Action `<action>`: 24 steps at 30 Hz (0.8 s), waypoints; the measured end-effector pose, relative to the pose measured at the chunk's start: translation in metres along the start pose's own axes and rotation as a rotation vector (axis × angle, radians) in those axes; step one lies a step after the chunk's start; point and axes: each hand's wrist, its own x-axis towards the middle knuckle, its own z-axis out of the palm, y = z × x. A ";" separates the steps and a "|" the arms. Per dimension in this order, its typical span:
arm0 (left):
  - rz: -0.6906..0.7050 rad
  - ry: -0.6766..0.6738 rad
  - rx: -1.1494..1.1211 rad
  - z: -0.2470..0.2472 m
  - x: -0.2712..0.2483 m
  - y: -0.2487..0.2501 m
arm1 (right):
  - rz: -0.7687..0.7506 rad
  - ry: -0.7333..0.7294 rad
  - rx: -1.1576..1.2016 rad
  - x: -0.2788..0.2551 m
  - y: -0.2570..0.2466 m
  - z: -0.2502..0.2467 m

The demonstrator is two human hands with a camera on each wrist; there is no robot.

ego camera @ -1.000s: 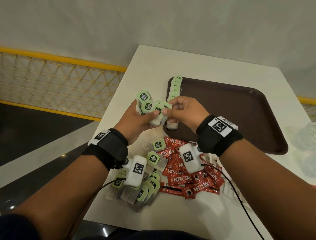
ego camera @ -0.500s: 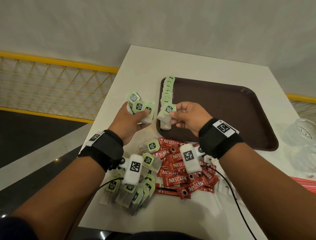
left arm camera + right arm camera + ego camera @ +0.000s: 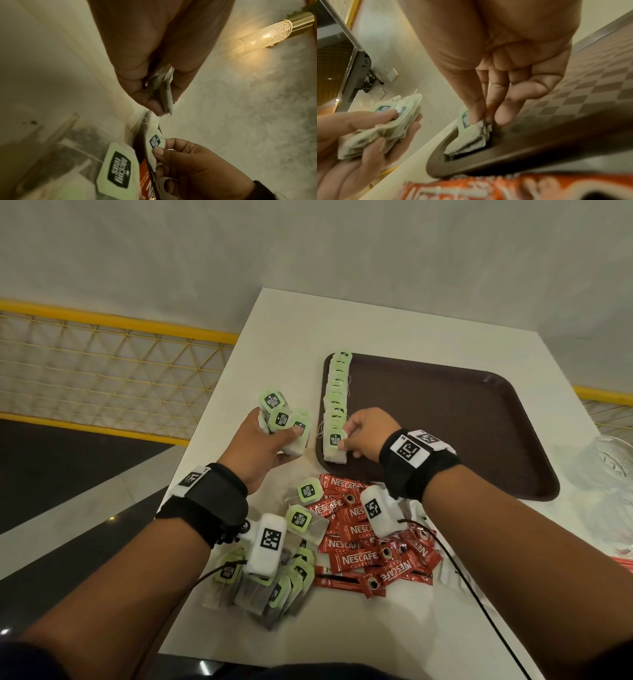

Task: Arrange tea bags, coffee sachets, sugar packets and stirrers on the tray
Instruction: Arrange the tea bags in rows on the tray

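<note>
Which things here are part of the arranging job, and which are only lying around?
Part of the job:
- tray
- tea bag pinched by the right hand
- tea bag bunch in the left hand
- row of tea bags on the tray
- loose tea bags
- coffee sachets

Only lying around:
- clear plastic
- yellow railing

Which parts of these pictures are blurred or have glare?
Head view: mostly sharp, loose tea bags slightly smeared. Left wrist view: wall lamp glares. Right wrist view: coffee sachets and left hand badly out of focus.
</note>
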 end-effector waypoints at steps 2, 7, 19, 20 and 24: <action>-0.001 -0.001 0.001 -0.001 0.000 0.000 | 0.000 0.003 -0.019 0.002 -0.002 0.000; -0.007 -0.015 0.009 -0.001 0.000 0.001 | 0.025 0.020 -0.006 0.006 -0.002 0.001; 0.010 -0.184 0.008 0.012 -0.002 0.003 | -0.189 -0.006 0.332 -0.019 -0.020 -0.003; 0.013 -0.191 0.006 0.013 -0.003 0.004 | -0.188 0.010 0.352 -0.019 -0.019 -0.002; 0.013 -0.198 -0.015 0.015 -0.006 0.005 | -0.164 0.014 0.526 -0.021 -0.015 0.000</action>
